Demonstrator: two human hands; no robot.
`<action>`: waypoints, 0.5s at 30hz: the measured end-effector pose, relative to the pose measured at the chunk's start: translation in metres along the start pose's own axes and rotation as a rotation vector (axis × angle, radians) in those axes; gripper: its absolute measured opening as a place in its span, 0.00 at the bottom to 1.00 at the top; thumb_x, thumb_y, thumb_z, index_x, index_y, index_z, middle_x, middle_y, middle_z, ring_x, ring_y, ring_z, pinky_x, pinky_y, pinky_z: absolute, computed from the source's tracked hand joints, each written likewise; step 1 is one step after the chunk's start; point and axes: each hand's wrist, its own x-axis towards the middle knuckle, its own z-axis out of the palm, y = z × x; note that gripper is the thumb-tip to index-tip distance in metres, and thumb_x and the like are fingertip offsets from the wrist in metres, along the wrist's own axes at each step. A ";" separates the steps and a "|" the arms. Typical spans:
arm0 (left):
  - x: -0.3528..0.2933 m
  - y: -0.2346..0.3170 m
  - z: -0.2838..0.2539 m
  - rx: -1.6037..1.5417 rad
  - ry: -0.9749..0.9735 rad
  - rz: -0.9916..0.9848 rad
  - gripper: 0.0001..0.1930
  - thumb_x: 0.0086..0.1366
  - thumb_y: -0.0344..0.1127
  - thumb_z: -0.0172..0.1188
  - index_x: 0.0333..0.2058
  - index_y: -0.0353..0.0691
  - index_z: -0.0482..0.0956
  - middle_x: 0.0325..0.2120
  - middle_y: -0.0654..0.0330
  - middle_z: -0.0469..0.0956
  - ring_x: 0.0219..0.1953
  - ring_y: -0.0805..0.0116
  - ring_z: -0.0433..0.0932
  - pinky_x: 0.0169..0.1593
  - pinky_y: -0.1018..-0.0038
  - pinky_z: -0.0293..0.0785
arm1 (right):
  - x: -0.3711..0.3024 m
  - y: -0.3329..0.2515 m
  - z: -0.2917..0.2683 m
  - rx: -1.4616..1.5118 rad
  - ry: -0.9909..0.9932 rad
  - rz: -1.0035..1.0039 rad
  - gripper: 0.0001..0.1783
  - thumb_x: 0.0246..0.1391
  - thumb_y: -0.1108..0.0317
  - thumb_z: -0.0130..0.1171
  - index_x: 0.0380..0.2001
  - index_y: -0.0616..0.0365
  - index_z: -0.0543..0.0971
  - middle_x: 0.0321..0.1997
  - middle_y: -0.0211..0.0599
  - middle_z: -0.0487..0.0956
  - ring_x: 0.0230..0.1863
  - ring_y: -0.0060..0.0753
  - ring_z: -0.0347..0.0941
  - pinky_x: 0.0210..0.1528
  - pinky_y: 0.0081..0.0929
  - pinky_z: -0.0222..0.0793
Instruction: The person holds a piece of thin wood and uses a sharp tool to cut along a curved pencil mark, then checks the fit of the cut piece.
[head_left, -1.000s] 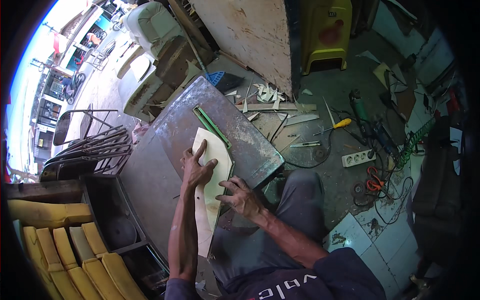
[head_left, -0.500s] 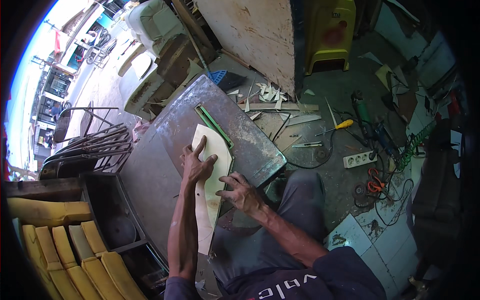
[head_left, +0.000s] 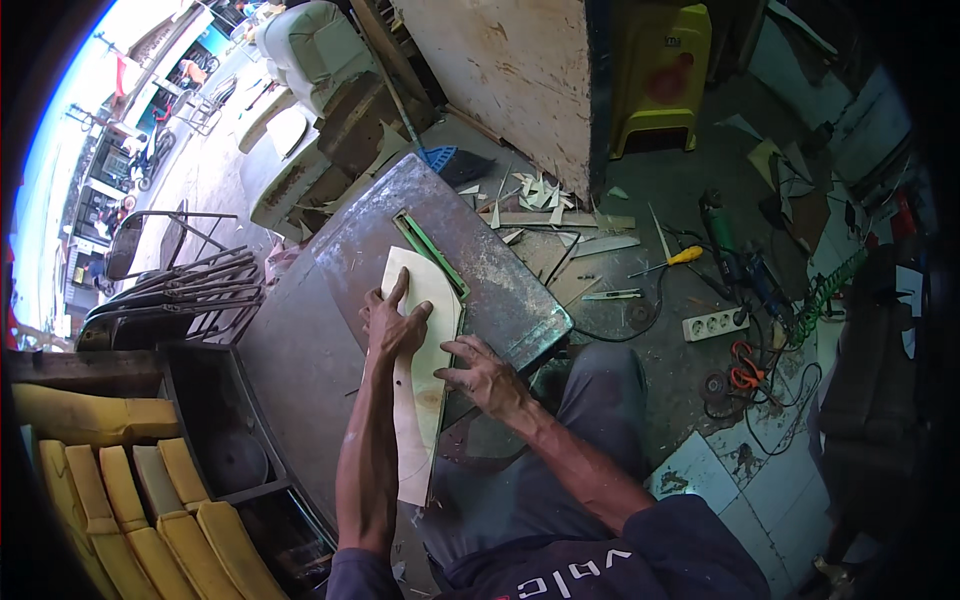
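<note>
A long cream panel (head_left: 418,400) with one pointed, curved end and a small dark hole lies partly on a worn low metal worktable (head_left: 500,270). Its lower end reaches toward my lap. My left hand (head_left: 395,325) rests on the panel's upper part, fingers and thumb spread. At the panel's right edge is my right hand (head_left: 488,380), thumb and forefinger apart and touching or nearly touching that edge. Just beyond the panel's tip, a long narrow green object (head_left: 430,252) lies on the tabletop; its kind is unclear.
Cream offcuts (head_left: 540,195) litter the floor behind the worktable. To the right are a yellow-handled screwdriver (head_left: 680,257), a green power tool (head_left: 715,222), a white power strip (head_left: 715,323) and tangled cables. Folded metal chairs (head_left: 180,290) and yellow cushions (head_left: 150,500) stand left.
The panel has shifted very slightly, its lower end now a little higher. My right hand has risen slightly along the panel's edge, while my left hand stays on the upper part.
</note>
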 end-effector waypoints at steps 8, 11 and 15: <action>-0.031 0.004 0.008 -0.056 0.107 -0.237 0.41 0.62 0.59 0.64 0.73 0.67 0.63 0.68 0.41 0.54 0.69 0.31 0.53 0.71 0.39 0.49 | -0.073 -0.074 -0.008 0.071 0.108 0.333 0.32 0.59 0.64 0.68 0.65 0.58 0.73 0.60 0.57 0.74 0.61 0.57 0.72 0.61 0.46 0.70; -0.047 0.009 0.018 -0.077 0.153 -0.255 0.40 0.63 0.58 0.62 0.74 0.64 0.62 0.67 0.39 0.54 0.69 0.30 0.53 0.70 0.37 0.49 | -0.115 -0.095 -0.007 0.202 0.064 0.517 0.39 0.61 0.59 0.67 0.71 0.55 0.65 0.60 0.61 0.73 0.60 0.62 0.72 0.61 0.47 0.70; -0.049 0.009 0.026 -0.074 0.137 -0.253 0.42 0.61 0.64 0.62 0.73 0.69 0.61 0.66 0.37 0.55 0.68 0.29 0.55 0.69 0.37 0.52 | -0.138 -0.080 -0.007 0.264 -0.019 0.557 0.46 0.65 0.53 0.62 0.77 0.50 0.52 0.59 0.72 0.73 0.57 0.72 0.75 0.55 0.54 0.73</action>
